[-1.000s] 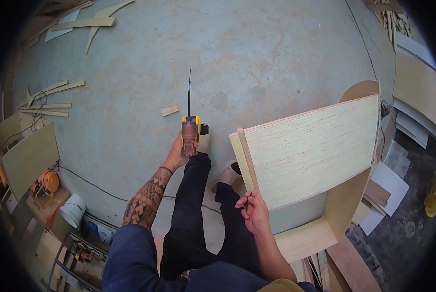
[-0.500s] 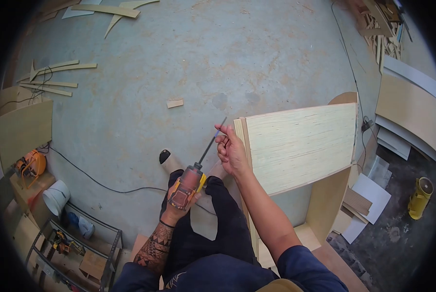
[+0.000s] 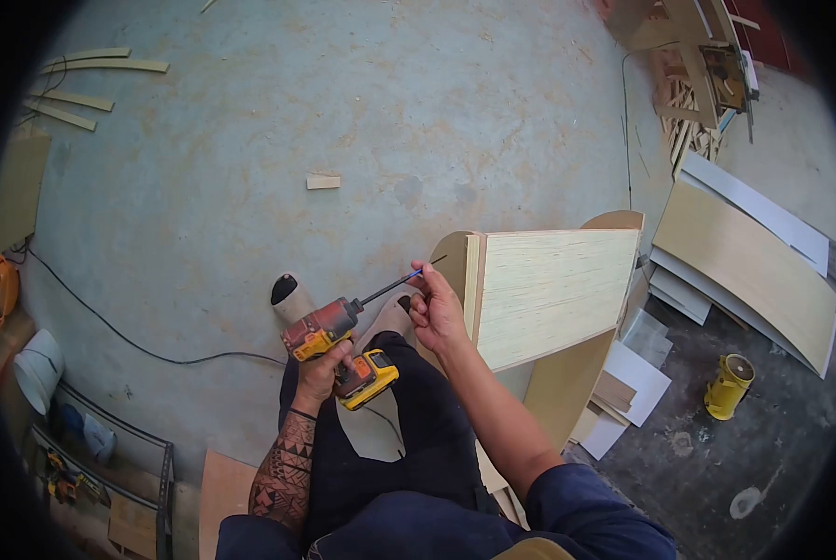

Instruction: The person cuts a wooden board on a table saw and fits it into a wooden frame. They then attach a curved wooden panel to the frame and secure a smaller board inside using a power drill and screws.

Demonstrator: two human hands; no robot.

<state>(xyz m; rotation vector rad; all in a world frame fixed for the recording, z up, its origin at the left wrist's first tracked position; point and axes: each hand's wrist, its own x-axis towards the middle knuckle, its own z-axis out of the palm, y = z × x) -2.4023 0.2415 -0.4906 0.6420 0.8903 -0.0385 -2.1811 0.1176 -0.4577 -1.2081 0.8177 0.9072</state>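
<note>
My left hand (image 3: 318, 381) is wrapped round the grip of a red and yellow cordless impact driver (image 3: 321, 329), its yellow battery toward my lap. A long dark driver bit (image 3: 385, 289) sticks out of the chuck, slanting up to the right. Near the far end, by a blue band on the bit, the thumb and forefinger of my right hand (image 3: 438, 314) pinch it, with the other fingers curled. A thin dark tip shows beyond them. Just right of that hand stands a plywood cabinet (image 3: 558, 294) with a pale top panel; its near part is partly behind my right arm.
A small wood offcut (image 3: 324, 181) lies on the concrete floor ahead. Curved wood strips (image 3: 101, 65) lie far left. A black cable (image 3: 138, 332) runs across the floor to my feet. Stacked sheets (image 3: 745, 261) and a yellow cylinder (image 3: 730, 385) are at the right; a metal frame (image 3: 164, 485) stands lower left.
The impact driver has turned so its battery shows, and its bit now leans further right. My right hand still pinches near the bit's end. The view has shifted toward the right.
</note>
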